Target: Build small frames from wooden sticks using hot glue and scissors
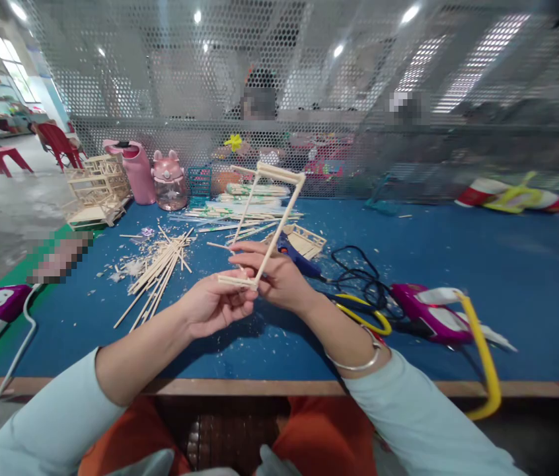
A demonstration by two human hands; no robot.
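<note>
Left hand [220,305], right hand [284,281]: fingers clamped on angular pale-wood stick frame [281,228], seemingly aligning it; next move likely needs steady grip; loose pale-wood sticks [163,268] at nine o'clock

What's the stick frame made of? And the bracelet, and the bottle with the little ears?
The stick frame looks like bare wood, maybe bamboo: pale and dull. The bracelet seems polished metal, because it's silvery and shiny. The eared bottle is probably smooth plastic, pink above and see-through below, though the clear part could be glass.
</note>
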